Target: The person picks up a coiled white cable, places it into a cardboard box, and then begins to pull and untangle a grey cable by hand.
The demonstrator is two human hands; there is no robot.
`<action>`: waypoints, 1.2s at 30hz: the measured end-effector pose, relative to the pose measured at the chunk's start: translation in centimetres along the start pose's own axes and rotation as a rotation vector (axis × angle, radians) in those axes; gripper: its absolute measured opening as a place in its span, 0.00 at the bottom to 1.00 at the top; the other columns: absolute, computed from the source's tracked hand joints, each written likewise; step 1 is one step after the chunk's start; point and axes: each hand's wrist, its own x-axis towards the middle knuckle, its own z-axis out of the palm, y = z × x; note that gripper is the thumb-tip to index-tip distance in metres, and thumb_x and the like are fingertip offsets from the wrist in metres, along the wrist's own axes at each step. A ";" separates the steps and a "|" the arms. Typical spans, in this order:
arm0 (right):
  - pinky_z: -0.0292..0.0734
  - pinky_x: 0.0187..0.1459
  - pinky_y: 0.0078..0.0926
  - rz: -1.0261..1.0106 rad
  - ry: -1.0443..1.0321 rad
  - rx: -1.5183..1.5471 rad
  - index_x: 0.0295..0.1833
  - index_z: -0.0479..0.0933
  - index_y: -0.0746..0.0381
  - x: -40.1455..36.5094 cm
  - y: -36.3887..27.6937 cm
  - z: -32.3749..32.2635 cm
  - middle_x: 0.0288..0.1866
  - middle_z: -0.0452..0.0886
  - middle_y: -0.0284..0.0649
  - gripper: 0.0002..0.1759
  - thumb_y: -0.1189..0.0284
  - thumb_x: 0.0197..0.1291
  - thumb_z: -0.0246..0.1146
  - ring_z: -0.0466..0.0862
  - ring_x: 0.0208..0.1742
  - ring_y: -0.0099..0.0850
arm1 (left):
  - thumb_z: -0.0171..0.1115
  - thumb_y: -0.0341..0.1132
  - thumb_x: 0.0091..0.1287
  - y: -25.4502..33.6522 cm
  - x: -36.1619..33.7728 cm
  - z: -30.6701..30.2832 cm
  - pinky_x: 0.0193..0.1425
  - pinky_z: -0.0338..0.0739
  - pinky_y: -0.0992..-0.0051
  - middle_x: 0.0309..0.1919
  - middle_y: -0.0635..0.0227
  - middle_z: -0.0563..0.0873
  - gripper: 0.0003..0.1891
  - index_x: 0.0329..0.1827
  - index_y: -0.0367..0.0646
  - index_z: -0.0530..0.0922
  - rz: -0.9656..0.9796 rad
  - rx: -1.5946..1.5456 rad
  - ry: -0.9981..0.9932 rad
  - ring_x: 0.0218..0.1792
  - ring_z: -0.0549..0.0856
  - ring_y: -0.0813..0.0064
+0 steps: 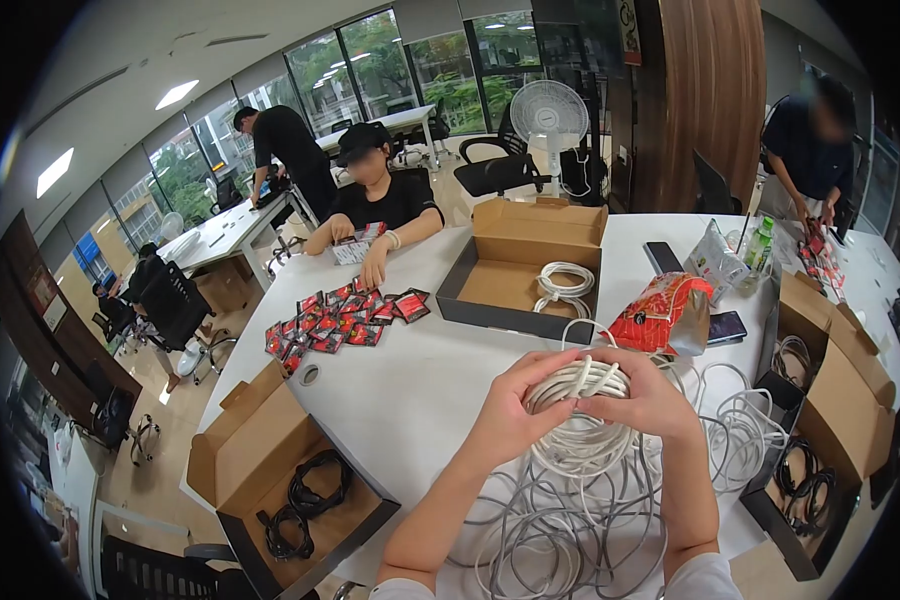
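The white table (pixel 410 370) spread beneath a tangle of loose grey and white cables (pixel 570 530). Above that tangle, close to the open box with a white coil, sat the bundled white cable (pixel 580 388), gripped by the left hand (pixel 635 392) and the right hand (pixel 530 402). Both hands were part-open, fingers curved round its sides, thumbs nearly meeting across the front. Its ring stood tilted, its strands curving crosswise between the palms; a single long axis could not be told.
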 end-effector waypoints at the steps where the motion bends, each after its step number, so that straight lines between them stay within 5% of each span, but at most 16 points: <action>1: 0.77 0.48 0.23 -0.022 0.002 -0.006 0.58 0.74 0.70 0.1 0.1 0.0 0.47 0.82 0.39 0.28 0.70 0.53 0.73 0.80 0.45 0.23 | 0.65 0.20 0.58 0.2 0.1 -0.1 0.61 0.73 0.74 0.57 0.61 0.78 0.27 0.64 0.38 0.75 0.020 0.037 0.005 0.57 0.78 0.72; 6: 0.77 0.47 0.23 -0.252 -0.009 -0.005 0.60 0.73 0.70 0.3 1.5 -0.1 0.48 0.81 0.38 0.29 0.67 0.57 0.71 0.80 0.45 0.23 | 0.67 0.21 0.57 0.6 0.1 -0.4 0.59 0.75 0.73 0.56 0.61 0.79 0.28 0.63 0.40 0.76 0.125 0.216 0.003 0.56 0.80 0.70; 9: 0.77 0.44 0.20 -0.175 -0.098 0.147 0.60 0.73 0.69 0.0 1.1 -0.6 0.46 0.81 0.36 0.28 0.64 0.60 0.69 0.79 0.44 0.21 | 0.68 0.22 0.56 0.9 0.0 -0.3 0.58 0.76 0.73 0.55 0.61 0.80 0.27 0.62 0.40 0.77 0.157 0.263 0.008 0.54 0.81 0.68; 18: 0.72 0.30 0.15 0.032 0.056 0.123 0.51 0.78 0.68 -0.1 0.1 0.5 0.35 0.79 0.32 0.18 0.66 0.63 0.66 0.77 0.30 0.15 | 0.67 0.22 0.57 1.5 -0.2 0.8 0.51 0.81 0.71 0.53 0.59 0.81 0.24 0.60 0.40 0.78 0.192 0.463 0.082 0.49 0.85 0.63; 27: 0.73 0.32 0.20 -0.082 0.081 -0.017 0.50 0.79 0.69 -0.1 0.9 0.2 0.35 0.80 0.34 0.19 0.64 0.62 0.67 0.77 0.31 0.20 | 0.66 0.20 0.57 0.8 -0.1 1.1 0.48 0.84 0.71 0.52 0.59 0.81 0.24 0.59 0.39 0.78 0.230 0.513 0.101 0.48 0.85 0.63; 30: 0.71 0.32 0.22 -0.275 0.111 -0.088 0.49 0.79 0.69 0.0 1.3 0.4 0.33 0.80 0.35 0.21 0.62 0.59 0.69 0.75 0.29 0.22 | 0.67 0.20 0.56 0.7 -0.1 1.2 0.48 0.83 0.70 0.52 0.58 0.81 0.25 0.59 0.39 0.78 0.202 0.462 0.092 0.48 0.85 0.62; 36: 0.63 0.25 0.22 -0.209 0.206 -0.266 0.41 0.81 0.69 -0.3 -0.5 0.9 0.23 0.75 0.35 0.18 0.64 0.55 0.71 0.68 0.23 0.19 | 0.70 0.21 0.54 1.4 -0.1 1.2 0.51 0.80 0.70 0.51 0.59 0.83 0.26 0.59 0.40 0.78 0.201 0.441 0.081 0.48 0.85 0.63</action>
